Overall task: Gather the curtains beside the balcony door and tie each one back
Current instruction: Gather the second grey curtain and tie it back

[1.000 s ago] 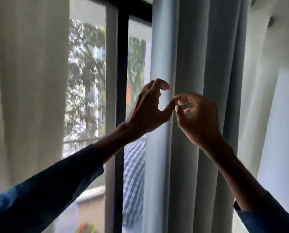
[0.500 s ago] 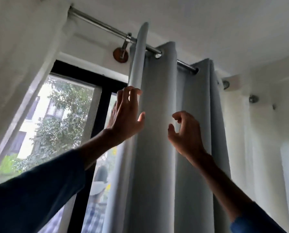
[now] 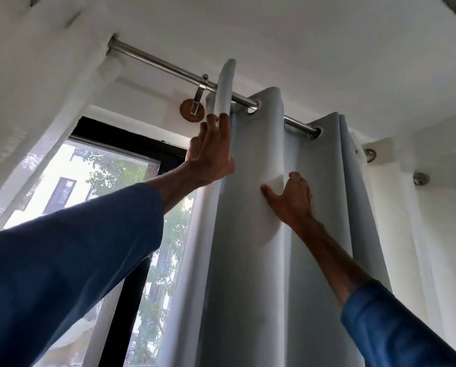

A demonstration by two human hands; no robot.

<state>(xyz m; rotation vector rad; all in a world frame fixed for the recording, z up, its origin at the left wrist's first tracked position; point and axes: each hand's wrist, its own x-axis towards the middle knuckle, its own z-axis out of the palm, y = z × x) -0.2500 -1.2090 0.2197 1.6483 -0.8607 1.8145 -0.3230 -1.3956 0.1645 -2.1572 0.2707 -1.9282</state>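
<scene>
Two hands are up near the top of the grey curtain (image 3: 250, 234), which hangs just right of the balcony door (image 3: 129, 140), bunched in deep folds on the rod (image 3: 163, 62); left hand (image 3: 211, 157) lies along the curtain's leading fold, fingers (image 3: 221, 128) straight and pressed to the cloth just under the rod, thumb hidden; likely there to push that edge rightward into the stack; right hand (image 3: 291, 200) sits lower and to the right, its fingers curled into the next fold with a tuck of cloth pinched against the thumb, seemingly to keep the pleats together; cloth pale grey, smooth, heavy-looking, hung by metal eyelets (image 3: 252, 108); folds upright and close-set; no tie-back seen on it; sheer curtain (image 3: 36, 96) hangs loose at far left.
</scene>
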